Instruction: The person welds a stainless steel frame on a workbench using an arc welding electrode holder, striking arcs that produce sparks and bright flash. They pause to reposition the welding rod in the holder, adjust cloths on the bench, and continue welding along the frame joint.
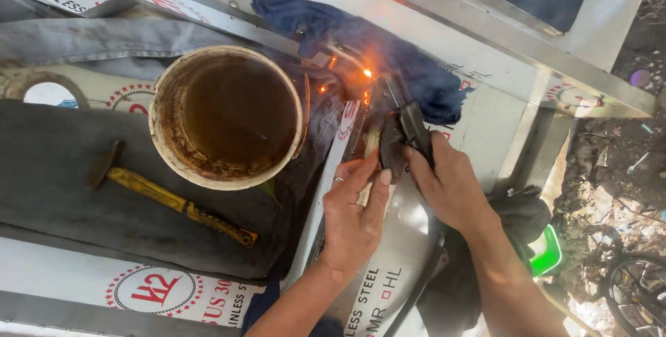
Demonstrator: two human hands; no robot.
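Note:
My right hand (451, 184) grips a black welding torch (402, 125) whose tip points up at a bright orange spark (367, 72) on a narrow steel strip (347, 129). Next to it, my left hand (355, 212) rests on the metal with its fingers stretched toward the torch, steadying it; a ring shows on one finger. The spark sits just below a crumpled blue cloth (361, 45). A dark cable runs down from the torch under my right wrist.
A rusty white bucket (225, 115) of brown liquid stands to the left. A yellow-handled hammer (166, 195) lies on a dark grey cloth (62, 191). Stainless steel sheets (485, 24) with protective film surround the work. Dirt ground and a wheel show at right.

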